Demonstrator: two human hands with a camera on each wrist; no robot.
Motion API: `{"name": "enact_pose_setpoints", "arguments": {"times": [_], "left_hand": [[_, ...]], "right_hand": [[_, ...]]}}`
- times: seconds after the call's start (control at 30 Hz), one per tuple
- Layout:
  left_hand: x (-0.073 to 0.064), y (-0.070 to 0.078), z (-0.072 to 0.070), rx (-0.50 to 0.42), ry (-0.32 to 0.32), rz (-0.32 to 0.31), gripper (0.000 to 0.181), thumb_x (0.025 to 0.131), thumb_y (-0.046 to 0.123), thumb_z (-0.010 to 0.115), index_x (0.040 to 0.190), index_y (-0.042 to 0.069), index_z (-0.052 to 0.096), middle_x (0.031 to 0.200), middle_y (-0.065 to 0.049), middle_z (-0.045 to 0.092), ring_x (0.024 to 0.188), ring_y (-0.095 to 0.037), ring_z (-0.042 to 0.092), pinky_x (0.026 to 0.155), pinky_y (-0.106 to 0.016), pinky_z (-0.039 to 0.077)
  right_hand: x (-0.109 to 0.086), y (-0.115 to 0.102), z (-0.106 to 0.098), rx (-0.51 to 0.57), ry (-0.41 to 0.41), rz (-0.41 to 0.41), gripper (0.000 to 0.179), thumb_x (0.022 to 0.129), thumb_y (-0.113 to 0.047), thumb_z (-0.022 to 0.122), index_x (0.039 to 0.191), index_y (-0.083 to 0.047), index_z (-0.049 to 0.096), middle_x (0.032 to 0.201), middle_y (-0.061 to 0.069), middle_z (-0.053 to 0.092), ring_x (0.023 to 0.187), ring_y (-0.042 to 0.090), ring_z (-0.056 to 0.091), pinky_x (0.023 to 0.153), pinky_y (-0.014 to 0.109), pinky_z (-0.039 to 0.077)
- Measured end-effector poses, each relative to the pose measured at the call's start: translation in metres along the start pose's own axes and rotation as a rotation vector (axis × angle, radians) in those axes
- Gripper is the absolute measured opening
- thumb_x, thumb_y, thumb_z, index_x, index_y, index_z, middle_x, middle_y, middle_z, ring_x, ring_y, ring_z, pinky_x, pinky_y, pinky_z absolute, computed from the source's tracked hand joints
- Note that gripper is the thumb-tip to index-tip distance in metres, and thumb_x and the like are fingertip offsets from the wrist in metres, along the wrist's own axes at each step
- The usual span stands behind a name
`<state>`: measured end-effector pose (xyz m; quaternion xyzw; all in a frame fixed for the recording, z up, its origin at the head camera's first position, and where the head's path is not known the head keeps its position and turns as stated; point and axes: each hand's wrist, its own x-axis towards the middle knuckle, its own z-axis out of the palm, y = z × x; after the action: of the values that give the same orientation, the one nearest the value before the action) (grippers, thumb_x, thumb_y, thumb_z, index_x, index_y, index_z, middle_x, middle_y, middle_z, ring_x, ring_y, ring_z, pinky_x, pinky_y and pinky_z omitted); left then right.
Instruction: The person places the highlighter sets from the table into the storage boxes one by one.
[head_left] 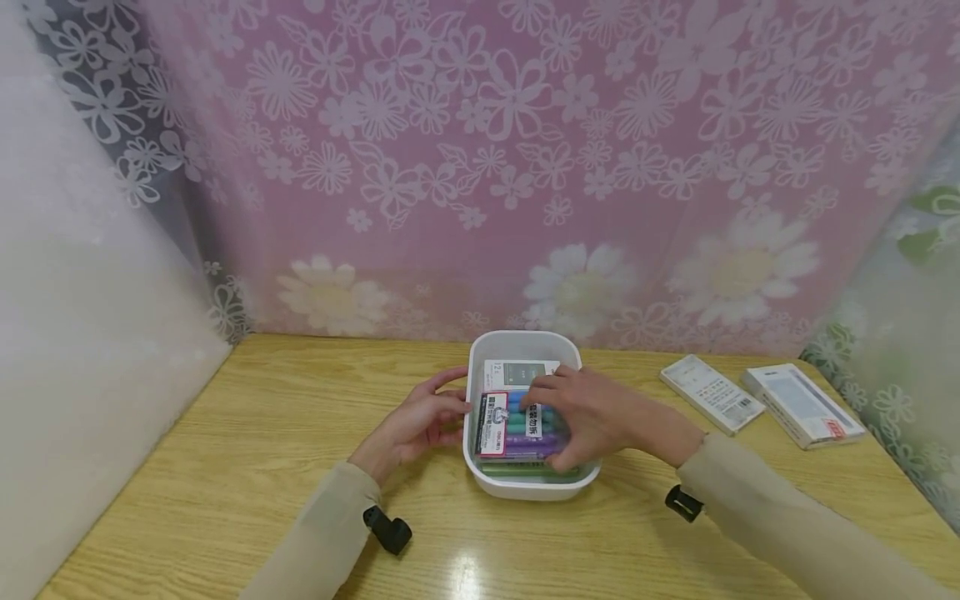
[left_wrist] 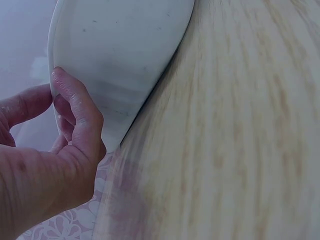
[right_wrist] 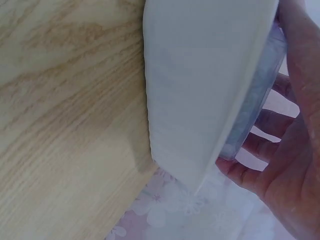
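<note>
In the head view, the clear pack of coloured markers [head_left: 517, 447] lies inside the white plastic bin [head_left: 534, 492], a little below and right of the frame's centre; its long axis runs left to right, with the printed label card [head_left: 492, 423] at its left end. The right hand [head_left: 600, 412] is spread across the pack's right part and grips it, thumb on the near side and fingers on the far side. The left hand [head_left: 417, 421] is at the bin's left wall. The pack looks light and fairly stiff, its smooth plastic probably slippery and the shell liable to crack if squeezed hard; its two long edges, near the middle, seem the best hold. In the left wrist view, at the left of the frame, thumb and index finger pinch the bin's rim, the gap between them narrow. In the right wrist view, at the right of the frame, the case's edge stands above the rim, slanting from upper right to lower centre, with fingers against its far side; whether it is clear of the contents beneath, I cannot tell.
</note>
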<state>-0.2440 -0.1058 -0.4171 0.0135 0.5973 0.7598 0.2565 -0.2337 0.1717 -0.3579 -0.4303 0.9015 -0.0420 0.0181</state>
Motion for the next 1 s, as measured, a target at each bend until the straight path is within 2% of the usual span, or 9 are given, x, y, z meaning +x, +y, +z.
{"name": "enact_pose_setpoints", "arguments": {"times": [0.3,0.5,0.73,0.87,1.0], "left_hand": [[0.001,-0.002,0.0,-0.011,0.001,-0.002,0.07,0.094,0.0,0.06,0.157,0.015,0.035,0.125,-0.008,0.066,0.089,-0.011,0.067,0.068,-0.029,0.058],[0.002,-0.002,-0.001,-0.015,0.001,0.001,0.07,0.094,0.001,0.06,0.157,0.016,0.036,0.127,-0.009,0.065,0.09,-0.011,0.068,0.068,-0.03,0.058],[0.0,-0.001,0.0,-0.004,0.009,0.001,0.07,0.094,0.001,0.061,0.157,0.016,0.036,0.128,-0.011,0.066,0.089,-0.011,0.068,0.068,-0.029,0.059],[0.0,-0.001,0.001,-0.006,0.018,0.004,0.07,0.094,0.002,0.061,0.157,0.016,0.036,0.124,-0.008,0.067,0.087,-0.01,0.068,0.067,-0.028,0.058],[-0.001,-0.003,0.003,-0.006,0.038,0.015,0.07,0.093,0.002,0.062,0.156,0.014,0.037,0.122,-0.007,0.067,0.086,-0.009,0.068,0.067,-0.028,0.058]], "right_hand": [[0.0,0.001,0.012,0.029,-0.033,-0.026,0.07,0.073,-0.053,0.079,0.133,-0.022,0.061,0.135,0.004,0.063,0.118,0.027,0.059,0.098,0.051,0.052],[-0.002,0.003,0.015,0.055,-0.04,-0.021,0.074,0.074,-0.054,0.082,0.136,-0.021,0.06,0.143,0.011,0.059,0.124,0.032,0.059,0.102,0.053,0.052],[-0.003,0.001,0.017,0.06,-0.081,0.005,0.077,0.076,-0.057,0.082,0.139,-0.021,0.059,0.147,0.014,0.057,0.13,0.035,0.058,0.105,0.057,0.049],[-0.004,0.002,0.017,0.071,-0.074,0.006,0.076,0.077,-0.058,0.082,0.139,-0.019,0.06,0.147,0.015,0.057,0.13,0.037,0.058,0.104,0.059,0.049],[-0.006,0.001,0.016,0.1,-0.04,0.015,0.071,0.079,-0.058,0.08,0.136,-0.018,0.063,0.144,0.012,0.06,0.129,0.034,0.06,0.105,0.055,0.05]]}}
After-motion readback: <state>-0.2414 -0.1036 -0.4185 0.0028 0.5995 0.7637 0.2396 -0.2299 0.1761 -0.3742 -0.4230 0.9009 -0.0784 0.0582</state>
